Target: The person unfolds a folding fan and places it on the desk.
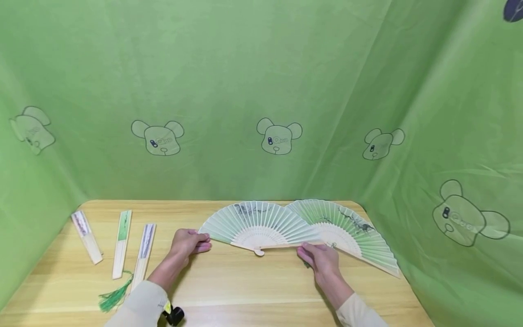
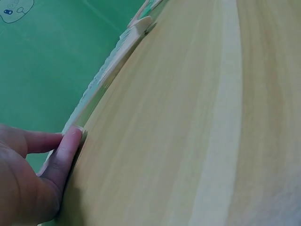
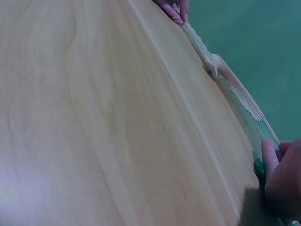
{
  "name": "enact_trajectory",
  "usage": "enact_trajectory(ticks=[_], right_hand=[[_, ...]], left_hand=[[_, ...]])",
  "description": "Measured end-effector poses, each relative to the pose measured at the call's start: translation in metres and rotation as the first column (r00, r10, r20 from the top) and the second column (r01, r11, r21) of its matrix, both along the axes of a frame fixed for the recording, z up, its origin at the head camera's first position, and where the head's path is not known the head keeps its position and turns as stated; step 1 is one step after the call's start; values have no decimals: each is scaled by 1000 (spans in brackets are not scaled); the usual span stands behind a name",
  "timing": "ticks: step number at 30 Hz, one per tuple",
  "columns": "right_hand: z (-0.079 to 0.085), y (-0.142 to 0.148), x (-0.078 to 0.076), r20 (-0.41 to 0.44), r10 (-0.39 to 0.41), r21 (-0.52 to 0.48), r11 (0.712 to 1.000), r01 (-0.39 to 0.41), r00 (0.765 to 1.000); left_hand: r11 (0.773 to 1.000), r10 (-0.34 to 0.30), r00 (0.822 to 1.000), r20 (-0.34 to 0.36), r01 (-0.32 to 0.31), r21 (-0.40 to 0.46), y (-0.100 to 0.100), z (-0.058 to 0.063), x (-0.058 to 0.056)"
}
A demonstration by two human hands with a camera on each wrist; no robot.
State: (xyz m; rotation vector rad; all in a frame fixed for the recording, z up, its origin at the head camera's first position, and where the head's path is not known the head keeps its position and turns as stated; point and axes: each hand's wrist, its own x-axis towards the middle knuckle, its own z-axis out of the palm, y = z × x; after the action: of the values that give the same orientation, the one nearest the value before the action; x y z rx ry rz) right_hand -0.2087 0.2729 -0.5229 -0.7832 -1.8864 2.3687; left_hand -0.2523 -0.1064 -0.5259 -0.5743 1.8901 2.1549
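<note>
A pale green folding fan is spread wide in the head view, its pivot toward me. My left hand pinches its left end between thumb and fingers; the left wrist view shows the thumb and a finger at that edge. At the other end, my right hand grips the right guard stick. Partly beneath this fan, a second open green fan with a dark branch print lies to the right. By the right fingers a bit of green tassel shows.
To the left on the wooden table lie a folded purple-patterned fan, a folded green fan and another folded purple-grey fan. A green tassel is near my left sleeve. Green cloth walls enclose the table.
</note>
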Motion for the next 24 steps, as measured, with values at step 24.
enact_trajectory(ticks=[24], right_hand=[[-3, 18, -9, 92, 98, 34, 994, -101, 991]], left_hand=[[999, -7, 999, 54, 9, -44, -21, 4, -8]])
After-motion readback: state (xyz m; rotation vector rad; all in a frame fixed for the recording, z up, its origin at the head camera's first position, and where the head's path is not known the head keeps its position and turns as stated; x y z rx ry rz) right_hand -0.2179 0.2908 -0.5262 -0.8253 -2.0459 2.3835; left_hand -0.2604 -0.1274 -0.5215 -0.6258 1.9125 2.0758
